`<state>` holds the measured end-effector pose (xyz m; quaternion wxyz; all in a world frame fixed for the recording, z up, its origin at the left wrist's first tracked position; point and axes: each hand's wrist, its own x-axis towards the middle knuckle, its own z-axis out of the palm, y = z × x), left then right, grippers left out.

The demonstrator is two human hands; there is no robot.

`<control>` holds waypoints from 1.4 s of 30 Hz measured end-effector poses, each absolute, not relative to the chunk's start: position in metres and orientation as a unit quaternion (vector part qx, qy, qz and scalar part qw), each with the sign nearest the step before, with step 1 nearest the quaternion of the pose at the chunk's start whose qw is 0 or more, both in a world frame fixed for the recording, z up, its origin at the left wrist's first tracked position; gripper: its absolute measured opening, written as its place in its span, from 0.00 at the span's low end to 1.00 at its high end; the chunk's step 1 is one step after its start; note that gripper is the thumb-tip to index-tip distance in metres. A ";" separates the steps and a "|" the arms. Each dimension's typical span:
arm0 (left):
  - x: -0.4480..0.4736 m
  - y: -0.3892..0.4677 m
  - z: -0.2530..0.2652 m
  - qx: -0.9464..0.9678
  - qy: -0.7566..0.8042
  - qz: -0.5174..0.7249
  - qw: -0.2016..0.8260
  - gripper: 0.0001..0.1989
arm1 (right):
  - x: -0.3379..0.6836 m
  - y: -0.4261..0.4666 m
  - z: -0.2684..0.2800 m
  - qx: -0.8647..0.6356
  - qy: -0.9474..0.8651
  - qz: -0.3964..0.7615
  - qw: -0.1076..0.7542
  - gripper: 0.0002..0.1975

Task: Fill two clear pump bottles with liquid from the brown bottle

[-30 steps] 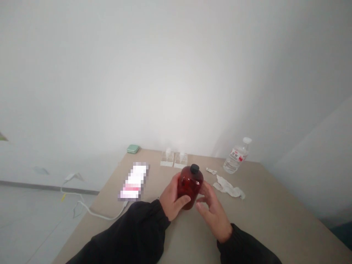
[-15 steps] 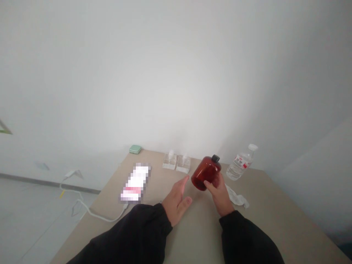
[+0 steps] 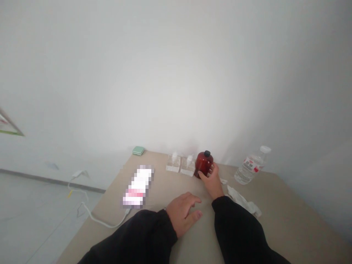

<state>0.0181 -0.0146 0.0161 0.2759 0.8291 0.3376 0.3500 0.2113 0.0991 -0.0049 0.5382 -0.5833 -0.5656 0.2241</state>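
Note:
A dark red, see-through bottle [image 3: 204,164] with a black cap stands upright, or nearly so, toward the back of the table. My right hand [image 3: 213,180] is wrapped round its lower right side, thumb in front. Just left of the bottle sit two clear square blocks, a left one [image 3: 173,164] and a right one [image 3: 187,167], each with a whitish piece on top. My left hand [image 3: 183,212] is held over the table in front, fingers apart and slightly curled, with nothing in it.
A water bottle [image 3: 250,167] with a white cap stands at the right, and crumpled white tissue [image 3: 243,201] lies before it. On the left are a pixelated phone [image 3: 138,186] with a white cable [image 3: 103,223] and a small green case [image 3: 138,150]. A wall rises behind the table [image 3: 277,220].
My right hand has carried the red bottle back beside the clear blocks, turning it from tilted to upright. My left hand has drawn back toward me, away from the bottle. The view has shifted slightly.

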 end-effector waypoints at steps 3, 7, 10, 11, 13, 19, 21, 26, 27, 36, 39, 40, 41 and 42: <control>0.018 -0.014 0.020 0.840 0.372 0.300 0.258 0.15 | 0.214 0.099 -0.009 -0.585 -0.565 0.234 0.533 0.44; 0.019 -0.014 0.021 0.852 0.395 0.250 0.233 0.10 | 0.217 0.096 -0.008 -0.585 -0.558 0.225 0.543 0.39; 0.018 -0.013 0.019 0.863 0.387 0.250 0.208 0.10 | 0.220 0.091 -0.005 -0.598 -0.546 0.193 0.554 0.30; 0.016 -0.013 0.020 0.867 0.383 0.255 0.193 0.10 | 0.221 0.089 -0.004 -0.604 -0.541 0.179 0.557 0.27; 0.009 -0.014 0.024 0.876 0.369 0.265 0.160 0.11 | 0.222 0.082 -0.002 -0.617 -0.531 0.149 0.562 0.22; -0.070 -0.019 0.047 0.811 0.499 0.301 0.055 0.12 | 0.228 0.059 -0.003 -0.630 -0.527 0.123 0.556 0.09; -0.105 -0.023 0.047 0.786 0.541 0.296 0.041 0.11 | 0.229 0.057 -0.003 -0.633 -0.530 0.127 0.550 0.08; -0.154 -0.032 0.029 0.716 0.678 0.161 0.039 0.18 | 0.228 0.060 -0.003 -0.636 -0.531 0.135 0.544 0.08; -0.156 -0.033 0.026 0.713 0.683 0.151 0.041 0.17 | 0.228 0.061 -0.004 -0.635 -0.531 0.135 0.545 0.08; -0.148 -0.027 0.025 0.710 0.695 0.102 0.054 0.12 | 0.231 0.064 -0.008 -0.637 -0.524 0.139 0.548 0.09; -0.148 -0.027 0.026 0.707 0.699 0.093 0.062 0.11 | 0.231 0.065 -0.009 -0.638 -0.521 0.141 0.549 0.09; -0.148 -0.027 0.026 0.705 0.700 0.091 0.064 0.11 | 0.231 0.066 -0.010 -0.639 -0.520 0.142 0.548 0.09; -0.148 -0.027 0.025 0.704 0.701 0.090 0.066 0.11 | 0.232 0.066 -0.010 -0.639 -0.520 0.144 0.548 0.09; -0.148 -0.027 0.025 0.704 0.702 0.090 0.067 0.12 | 0.232 0.067 -0.010 -0.640 -0.520 0.146 0.546 0.09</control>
